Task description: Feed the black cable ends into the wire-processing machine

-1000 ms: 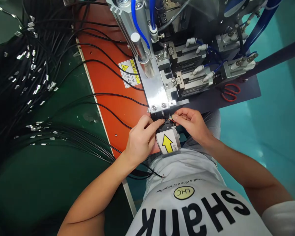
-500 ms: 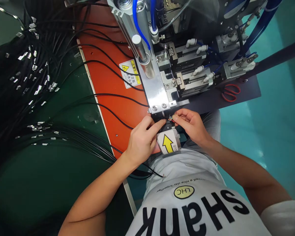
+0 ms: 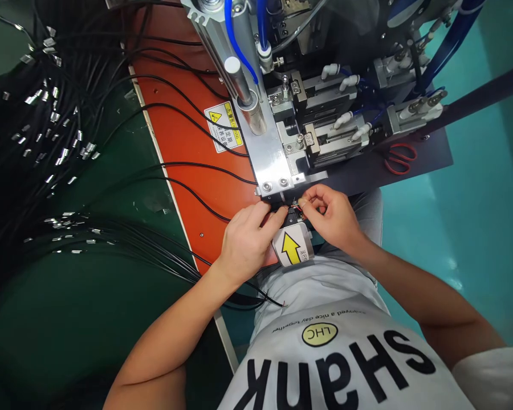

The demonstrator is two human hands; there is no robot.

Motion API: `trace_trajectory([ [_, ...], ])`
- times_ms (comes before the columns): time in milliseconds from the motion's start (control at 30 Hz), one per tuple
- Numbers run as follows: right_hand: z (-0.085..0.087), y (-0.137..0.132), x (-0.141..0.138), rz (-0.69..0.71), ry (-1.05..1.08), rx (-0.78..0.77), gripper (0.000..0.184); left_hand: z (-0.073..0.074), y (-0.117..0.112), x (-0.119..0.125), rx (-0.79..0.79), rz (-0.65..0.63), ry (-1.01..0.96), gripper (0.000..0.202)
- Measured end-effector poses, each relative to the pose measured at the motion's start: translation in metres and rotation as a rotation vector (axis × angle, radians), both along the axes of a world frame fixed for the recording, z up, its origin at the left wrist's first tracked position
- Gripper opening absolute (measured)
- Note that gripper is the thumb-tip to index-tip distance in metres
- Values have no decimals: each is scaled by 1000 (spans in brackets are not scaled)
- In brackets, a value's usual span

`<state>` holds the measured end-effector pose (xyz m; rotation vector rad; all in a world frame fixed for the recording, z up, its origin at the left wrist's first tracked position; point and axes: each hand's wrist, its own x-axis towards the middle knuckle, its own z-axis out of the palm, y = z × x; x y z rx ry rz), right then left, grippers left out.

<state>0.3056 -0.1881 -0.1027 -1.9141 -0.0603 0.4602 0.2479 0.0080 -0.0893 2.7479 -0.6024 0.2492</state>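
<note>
My left hand (image 3: 247, 242) is closed at the front edge of the machine. Its thumb and fingers press around the end of a black cable, mostly hidden under the hand. Across the small gap, my right hand (image 3: 331, 216) pinches thin coloured wires (image 3: 296, 206) at the cable's end between thumb and forefinger. The fingertips of both hands almost meet over a small dark metal fixture (image 3: 291, 217). Just below it sits a plate with a yellow arrow (image 3: 290, 247). Exactly how the wire tips lie in the fixture is too small to tell.
Black cables (image 3: 196, 165) cross the orange machine base (image 3: 183, 199) from the left. A large bundle of cables with shiny ends (image 3: 60, 119) lies on the green table (image 3: 89, 302). Pneumatic cylinders (image 3: 333, 142) stand ahead; red-handled scissors (image 3: 400, 158) rest at right.
The fingers of my left hand have stretched forward toward the machine edge. My right fingertips have shifted slightly at the wires. The view has moved a little.
</note>
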Motion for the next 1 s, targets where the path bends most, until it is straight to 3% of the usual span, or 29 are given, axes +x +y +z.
trace_trajectory([
  [200, -3, -7, 2, -20, 206, 234, 23, -3, 2, 0, -84, 1, 45, 36],
  [300, -2, -12, -5, -46, 204, 235, 25, -2, 3, 1, -114, -11, 40, 35],
  [433, -1, -8, -20, -50, 66, 123, 17, -1, 3, 1, -133, -20, 39, 34],
  [533, 3, -3, -24, -43, -171, -40, 11, -2, 3, 1, -144, -14, 44, 34],
  [633, 13, -3, -22, 44, -433, -258, 12, -3, 2, 0, -139, -14, 40, 34],
  [733, 19, -5, -17, 117, -501, -343, 14, -3, 2, 0, -134, -8, 34, 35],
  [833, 13, -8, -12, 96, -346, -227, 12, -3, 1, 0, -139, -6, 35, 35],
  [1000, -6, -13, -5, 19, 106, 184, 21, -3, 1, -1, -140, -1, 41, 35],
])
